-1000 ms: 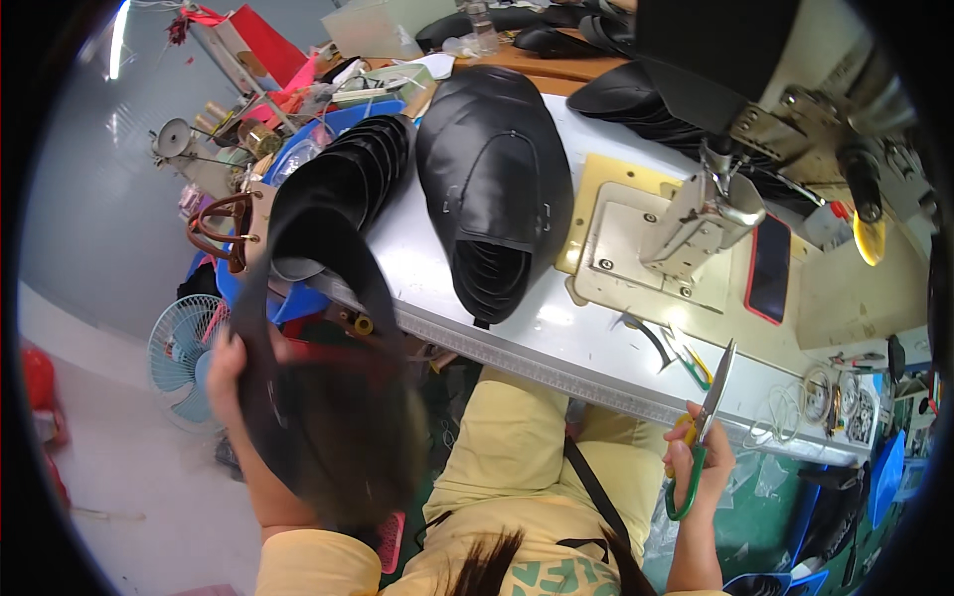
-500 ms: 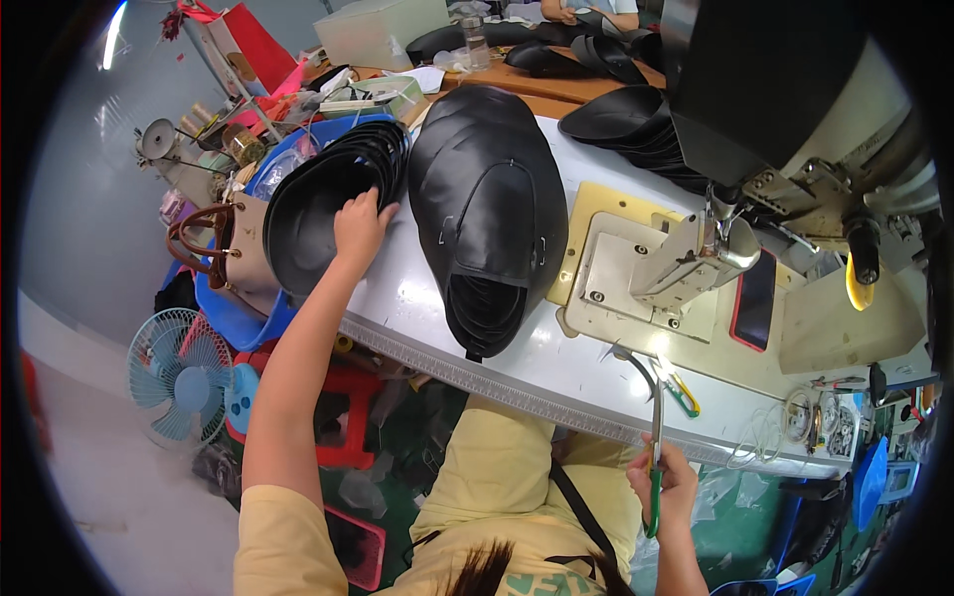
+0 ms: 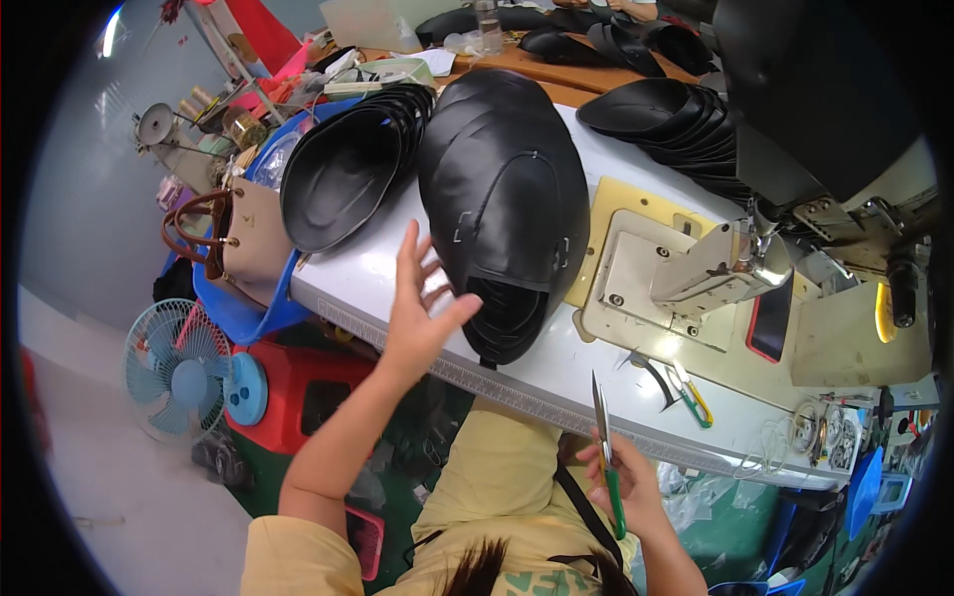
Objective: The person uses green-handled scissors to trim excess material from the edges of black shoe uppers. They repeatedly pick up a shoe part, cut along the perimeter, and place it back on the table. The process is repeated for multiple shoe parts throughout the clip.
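Observation:
My left hand (image 3: 417, 303) has its fingers spread and holds nothing. Its thumb is close to the near end of a nested stack of black leather-like shoe uppers (image 3: 507, 189) in the middle of the white table; I cannot tell whether it touches. To the left lies another stack of black, oval, bowl-shaped pieces (image 3: 343, 179). Over the table's front edge, my right hand (image 3: 626, 477) grips a pair of scissors (image 3: 603, 437) with green handles, blades pointing up and away from me.
A sewing machine (image 3: 715, 268) on its yellow-edged plate stands at the right. Green-and-yellow thread snips (image 3: 693, 392) and a phone (image 3: 770, 320) lie beside it. More black pieces (image 3: 666, 119) are stacked behind. A blue tub (image 3: 243, 318) holds a beige handbag (image 3: 253, 238).
My left hand has left the left stack and moved right and nearer, its fingers spreading. My right hand has shifted left with the scissors. The view has turned slightly.

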Tool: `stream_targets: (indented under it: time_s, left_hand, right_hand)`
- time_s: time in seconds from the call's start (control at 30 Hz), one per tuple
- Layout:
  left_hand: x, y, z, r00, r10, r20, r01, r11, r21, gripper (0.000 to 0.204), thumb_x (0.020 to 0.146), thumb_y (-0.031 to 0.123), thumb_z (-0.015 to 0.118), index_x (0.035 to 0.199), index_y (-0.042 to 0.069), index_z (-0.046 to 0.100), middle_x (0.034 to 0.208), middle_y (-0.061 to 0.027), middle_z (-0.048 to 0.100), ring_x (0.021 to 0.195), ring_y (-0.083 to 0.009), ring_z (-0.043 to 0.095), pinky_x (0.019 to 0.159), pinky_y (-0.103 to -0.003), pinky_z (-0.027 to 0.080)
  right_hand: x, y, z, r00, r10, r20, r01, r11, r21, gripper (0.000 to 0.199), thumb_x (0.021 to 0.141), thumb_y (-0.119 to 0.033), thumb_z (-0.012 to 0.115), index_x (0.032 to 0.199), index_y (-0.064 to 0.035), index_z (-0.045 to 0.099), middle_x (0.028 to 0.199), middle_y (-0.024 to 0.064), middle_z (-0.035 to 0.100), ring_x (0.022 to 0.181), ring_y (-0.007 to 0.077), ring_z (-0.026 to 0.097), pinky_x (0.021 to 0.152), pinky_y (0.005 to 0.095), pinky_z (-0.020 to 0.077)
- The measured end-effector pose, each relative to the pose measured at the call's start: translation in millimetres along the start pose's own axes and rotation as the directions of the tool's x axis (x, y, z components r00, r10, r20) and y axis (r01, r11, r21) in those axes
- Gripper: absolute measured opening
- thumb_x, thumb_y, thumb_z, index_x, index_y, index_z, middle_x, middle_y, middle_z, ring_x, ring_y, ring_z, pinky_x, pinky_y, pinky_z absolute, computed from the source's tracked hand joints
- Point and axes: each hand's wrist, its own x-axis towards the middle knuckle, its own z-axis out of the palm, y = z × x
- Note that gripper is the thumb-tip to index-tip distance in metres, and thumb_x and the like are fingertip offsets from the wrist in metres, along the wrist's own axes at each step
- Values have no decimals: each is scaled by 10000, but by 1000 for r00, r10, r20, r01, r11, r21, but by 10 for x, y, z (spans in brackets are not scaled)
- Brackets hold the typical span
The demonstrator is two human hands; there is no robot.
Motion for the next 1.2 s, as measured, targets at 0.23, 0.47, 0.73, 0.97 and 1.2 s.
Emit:
stream_targets:
  time_s: [0.23,0.47,0.73,0.97,1.2]
  left_hand:
    - [-276,-40,193,965,-214,-152,165,944,-287,905,717,41,681,1394,37,80,1218,-175,366,1053,-216,442,885,-324,381]
    - [-556,-11,418,932,-74,-355,-1,979,-205,959,661,-2,705,1393,52,89,1093,-98,397,1016,-180,445,895,-300,364]
    - [-977,332,630,950,112,-293,-194,943,-269,1050,611,-16,755,1387,61,53,1229,-121,382,1085,-190,463,905,-311,404]
    - [-1017,327,630,949,-242,201,314,766,-562,413,770,10,643,1154,12,490,1072,-73,577,1003,-148,541,869,-288,434]
    - [-789,462,477,727,-286,625,635,628,-451,377,799,18,597,1159,19,486,1062,-41,571,990,-128,539,849,-276,441]
  right_hand:
    - [207,-143,210,996,-56,63,68,979,-194,667,657,-101,748,1242,-46,435,988,69,541,800,140,502,759,249,430]
    - [155,-53,225,996,-90,-14,81,942,-325,651,647,-134,767,1218,-50,467,894,48,508,709,135,453,648,243,415]
    - [48,-142,185,993,-121,-2,116,955,-272,656,641,-133,770,1223,-49,479,838,35,492,676,122,436,611,228,392]
    - [-144,-172,-20,988,-128,-83,100,954,-282,655,610,-171,796,1190,-44,519,808,18,496,631,111,418,575,218,367]
    - [-299,-280,-72,979,-198,-56,162,909,-383,670,602,-223,804,1187,-47,528,809,14,502,599,98,396,535,230,350]
